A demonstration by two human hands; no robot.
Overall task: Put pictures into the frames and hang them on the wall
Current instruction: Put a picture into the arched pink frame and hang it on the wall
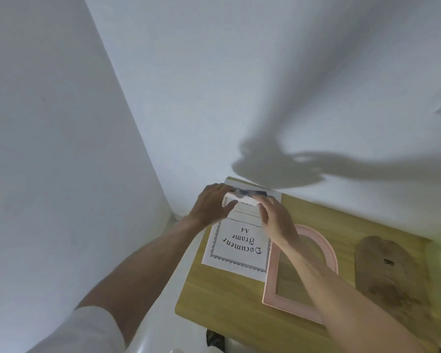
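The left hand (212,203) and the right hand (275,217) both pinch the far short edge of the white insert sheet (237,247), thumbs under and fingers curled over it, and this edge is lifted and bent back a little. Under the lifted edge a darker picture (252,192) shows, but it is too blurred to read.

From the fingers, the sheet runs toward 6 o'clock; its long axis goes from 12 to 6. Both hands are equally near.

The sheet has a decorated border and the words "Document Frame A4", upside down to the viewer. It lies on the wooden table (222,299), at its left side.

Just beside it, at 3 o'clock, lies a pink arched frame (271,284), empty, and further right a brown arched backing board (390,273).
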